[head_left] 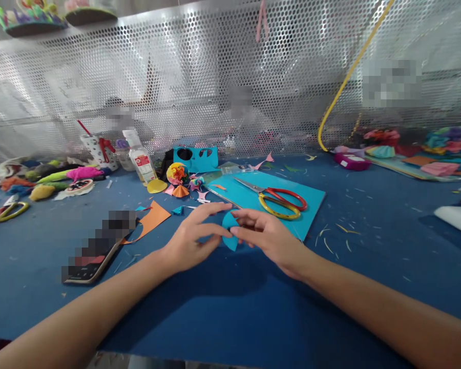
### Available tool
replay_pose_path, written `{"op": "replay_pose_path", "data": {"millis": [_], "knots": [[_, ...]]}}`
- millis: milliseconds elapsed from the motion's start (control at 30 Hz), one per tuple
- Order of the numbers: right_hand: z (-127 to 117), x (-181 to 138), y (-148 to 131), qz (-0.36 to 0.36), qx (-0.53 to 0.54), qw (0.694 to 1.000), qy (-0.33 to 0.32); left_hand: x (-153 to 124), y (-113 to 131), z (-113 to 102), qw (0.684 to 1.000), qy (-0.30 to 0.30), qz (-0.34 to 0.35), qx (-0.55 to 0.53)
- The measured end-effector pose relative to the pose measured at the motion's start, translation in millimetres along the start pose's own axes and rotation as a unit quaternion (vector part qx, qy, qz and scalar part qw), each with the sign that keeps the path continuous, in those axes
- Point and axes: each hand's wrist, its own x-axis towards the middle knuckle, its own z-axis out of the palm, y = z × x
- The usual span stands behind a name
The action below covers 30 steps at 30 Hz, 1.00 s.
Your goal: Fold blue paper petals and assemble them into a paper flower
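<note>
A small blue paper piece [229, 220], curved or folded, is held up between my two hands over the table. My right hand [272, 236] pinches it from the right with thumb and fingers. From the left, my left hand [190, 238] has its fingertips closed on the paper's edge, with the index finger stretched above. Just beyond my hands, red-and-yellow-handled scissors [271, 197] lie on a stack of blue paper [311, 197]. A cut orange sheet [153, 220] and a phone [100, 251] lie to the left of my left hand.
A glue bottle [140, 159], a yellow disc [156, 186], a multicoloured paper ball [177, 174] and a blue sheet with holes [200, 161] stand at the back. Paper scraps litter the blue table [230, 307]. A perforated metal panel [223, 66] closes off the far side.
</note>
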Motion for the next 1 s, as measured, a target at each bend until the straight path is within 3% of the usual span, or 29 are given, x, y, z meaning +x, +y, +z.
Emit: {"op": "replay_pose_path", "data": {"millis": [100,167,267,367,467,600,667,767,867,933,1000], "knots": [[1,-2,0,-0.003,0.030,1.000,0.006,0,10,5,0.982,0.056,-0.117,-0.140],[0,0,4,0.000,0.025,1.000,0.009,-1,11,9,0.961,0.062,-0.179,-0.203],[-2,3,11,-0.014,-0.004,1.000,0.026,-2,8,17,0.956,0.034,-0.225,-0.185],[-3,5,16,-0.038,-0.038,0.997,0.049,-4,4,23,0.972,0.054,-0.199,-0.113],[-1,5,17,-0.021,0.021,0.999,0.028,-6,2,22,0.986,0.088,-0.143,-0.022],[3,6,20,0.010,0.077,0.997,0.003,-8,6,13,0.995,0.046,-0.036,0.075],[3,7,24,0.017,0.043,0.999,-0.013,-8,10,8,0.998,0.030,-0.030,0.053],[2,10,31,0.022,-0.017,0.995,-0.094,-9,13,6,0.985,0.037,-0.170,-0.014],[3,13,37,0.010,-0.075,0.985,-0.158,-11,10,8,0.931,-0.057,-0.346,-0.104],[4,14,40,-0.003,-0.121,0.979,-0.164,-13,6,10,0.898,-0.105,-0.399,-0.154],[6,14,40,-0.025,-0.184,0.971,-0.150,-14,1,11,0.890,-0.120,-0.402,-0.177]]}}
